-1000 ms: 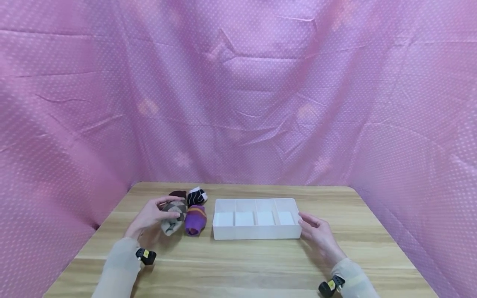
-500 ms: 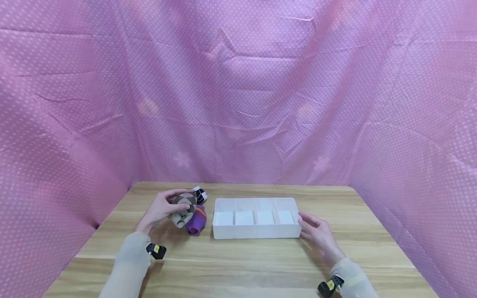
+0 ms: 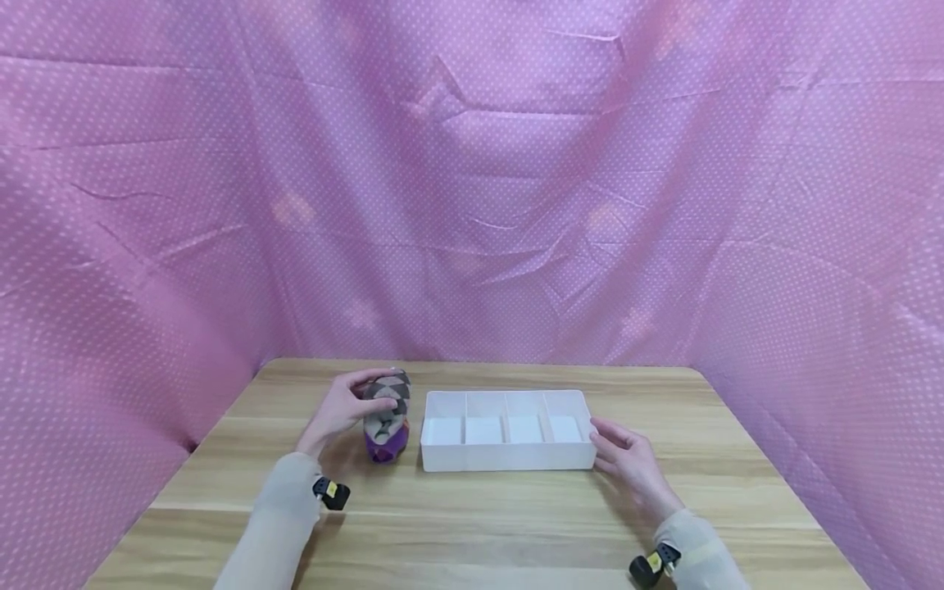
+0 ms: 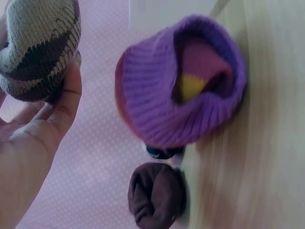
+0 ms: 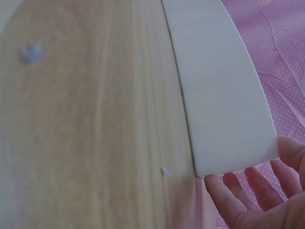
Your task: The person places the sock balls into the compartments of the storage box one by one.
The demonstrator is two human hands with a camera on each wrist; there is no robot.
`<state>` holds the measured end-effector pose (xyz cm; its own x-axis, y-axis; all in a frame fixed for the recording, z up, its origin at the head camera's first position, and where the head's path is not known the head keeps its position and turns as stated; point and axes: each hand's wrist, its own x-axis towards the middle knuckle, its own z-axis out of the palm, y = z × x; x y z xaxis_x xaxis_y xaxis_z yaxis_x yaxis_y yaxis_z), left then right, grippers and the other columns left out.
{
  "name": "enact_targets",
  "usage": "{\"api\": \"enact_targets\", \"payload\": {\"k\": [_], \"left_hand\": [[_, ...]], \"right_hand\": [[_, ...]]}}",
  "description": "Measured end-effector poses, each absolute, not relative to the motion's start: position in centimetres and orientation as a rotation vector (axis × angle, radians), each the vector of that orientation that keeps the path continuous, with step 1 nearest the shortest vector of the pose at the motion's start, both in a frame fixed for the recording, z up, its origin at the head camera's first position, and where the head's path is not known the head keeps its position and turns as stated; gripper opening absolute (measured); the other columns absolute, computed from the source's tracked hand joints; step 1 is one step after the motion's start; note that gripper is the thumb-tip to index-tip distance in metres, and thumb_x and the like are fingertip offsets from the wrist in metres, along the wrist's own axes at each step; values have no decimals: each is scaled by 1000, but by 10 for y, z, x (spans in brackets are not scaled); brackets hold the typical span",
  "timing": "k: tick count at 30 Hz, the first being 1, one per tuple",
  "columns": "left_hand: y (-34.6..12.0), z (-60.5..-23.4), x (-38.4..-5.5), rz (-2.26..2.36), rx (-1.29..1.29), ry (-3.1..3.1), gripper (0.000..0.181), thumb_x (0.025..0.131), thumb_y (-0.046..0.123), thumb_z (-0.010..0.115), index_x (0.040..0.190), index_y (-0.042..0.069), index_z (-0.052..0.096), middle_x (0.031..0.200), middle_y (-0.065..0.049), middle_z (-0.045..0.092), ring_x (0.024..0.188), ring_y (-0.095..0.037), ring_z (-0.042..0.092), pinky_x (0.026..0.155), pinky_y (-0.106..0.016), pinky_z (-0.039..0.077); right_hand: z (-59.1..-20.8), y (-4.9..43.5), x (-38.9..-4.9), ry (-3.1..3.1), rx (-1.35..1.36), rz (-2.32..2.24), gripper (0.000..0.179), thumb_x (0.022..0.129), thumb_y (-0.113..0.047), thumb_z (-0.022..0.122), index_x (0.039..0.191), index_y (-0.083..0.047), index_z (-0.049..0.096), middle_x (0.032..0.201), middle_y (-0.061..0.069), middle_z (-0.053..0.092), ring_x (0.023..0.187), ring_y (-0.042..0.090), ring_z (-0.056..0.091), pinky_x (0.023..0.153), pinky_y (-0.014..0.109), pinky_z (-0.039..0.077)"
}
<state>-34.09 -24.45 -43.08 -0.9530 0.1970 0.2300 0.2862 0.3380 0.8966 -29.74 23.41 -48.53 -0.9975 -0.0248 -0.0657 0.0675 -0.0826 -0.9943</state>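
My left hand (image 3: 338, 414) grips a rolled pair of grey and beige patterned socks (image 3: 388, 393), thumb on the near side. In the head view this bundle overlaps a rolled purple pair of socks (image 3: 385, 447) standing on the table; the left wrist view shows the open ribbed cuff of the purple socks (image 4: 152, 90). A dark brown sock roll (image 4: 156, 195) and part of a black one (image 4: 163, 151) show behind it there, both hidden in the head view. My right hand (image 3: 633, 469) rests its fingertips against the right end of a white box (image 3: 509, 457) with several compartments.
The wooden table (image 3: 501, 524) carries the box right of the socks. A pink dotted cloth (image 3: 472, 205) hangs around its back and sides. Thin dividers (image 3: 506, 416) split the box, whose compartments hold nothing.
My left hand has lifted the grey patterned socks and carried them right, from beside the purple roll to over it. My right hand and the box stay put.
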Motion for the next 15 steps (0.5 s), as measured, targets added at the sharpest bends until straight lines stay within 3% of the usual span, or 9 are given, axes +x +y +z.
{"api": "enact_targets", "payload": {"k": [5,15], "left_hand": [[-233,-432,-342,-1647,-411,-2515,60,74,40,84,128,26,64,126,-7,65,113,-25,60,94,-38,50],[-210,-440,-338,-1736,-515,-2449,55,75,32,84,127,26,66,138,-8,58,107,-19,66,89,-30,53]], "right_hand": [[-485,236,-297,2095,43,-2250,54,98,-13,60,146,2,40,147,28,42,114,22,62,98,39,52],[-485,237,-294,2076,62,-2257,55,97,-13,62,145,1,41,146,27,44,115,24,62,98,41,51]]}}
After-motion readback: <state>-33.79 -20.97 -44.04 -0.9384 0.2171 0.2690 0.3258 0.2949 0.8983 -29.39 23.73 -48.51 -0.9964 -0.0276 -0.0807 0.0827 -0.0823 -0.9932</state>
